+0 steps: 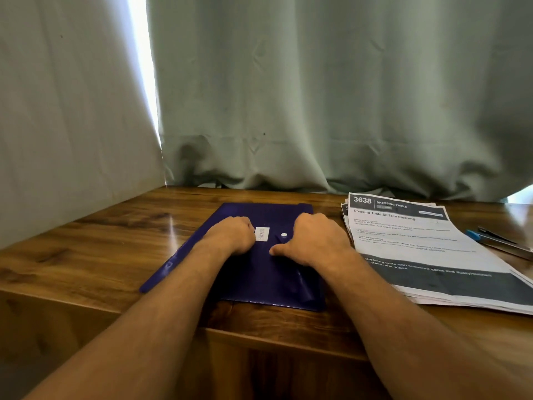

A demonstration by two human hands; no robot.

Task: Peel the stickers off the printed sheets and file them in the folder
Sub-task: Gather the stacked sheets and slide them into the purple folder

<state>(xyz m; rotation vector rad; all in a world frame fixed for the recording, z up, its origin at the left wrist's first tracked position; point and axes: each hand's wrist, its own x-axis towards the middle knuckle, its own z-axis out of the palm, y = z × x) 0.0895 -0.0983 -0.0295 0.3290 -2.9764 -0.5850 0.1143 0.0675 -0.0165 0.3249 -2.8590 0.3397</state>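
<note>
Both forearms reach to the folder [259, 272] on the surface [86, 255]; left hand [230, 235] and right hand [314, 241] rest there, fingers curled, at its snap. Printed sheets [427, 255] lie right, unfiled; next, open the flap

A home desk by a window: a wooden table [86, 255] set against grey-green curtains [317, 96] with daylight at the gap, bearing printed sheets [427, 249], a folder [259, 284] and pens [496, 238].
</note>
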